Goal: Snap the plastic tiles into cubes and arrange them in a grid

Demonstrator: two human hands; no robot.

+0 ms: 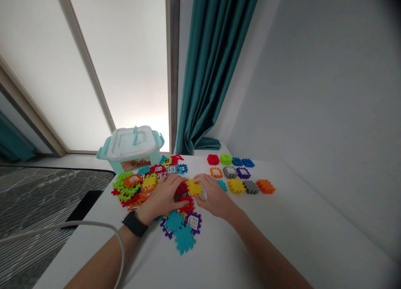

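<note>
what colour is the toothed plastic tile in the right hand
Yellow: the toothed plastic tile, clearest in the head view.

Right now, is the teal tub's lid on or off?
On: the white lid covers the teal tub's top; whether it's latched, I cannot tell.

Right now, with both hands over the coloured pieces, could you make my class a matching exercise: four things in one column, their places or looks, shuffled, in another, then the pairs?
Column 1
1. Right hand
2. Dark watch
3. Lidded box
4. Curtain

Column 2
A. On the wrist of the left hand
B. Teal, hanging in folds
C. At the right edge of a yellow piece
D. Behind the heap of pieces

Pairs: 1-C, 2-A, 3-D, 4-B
</note>
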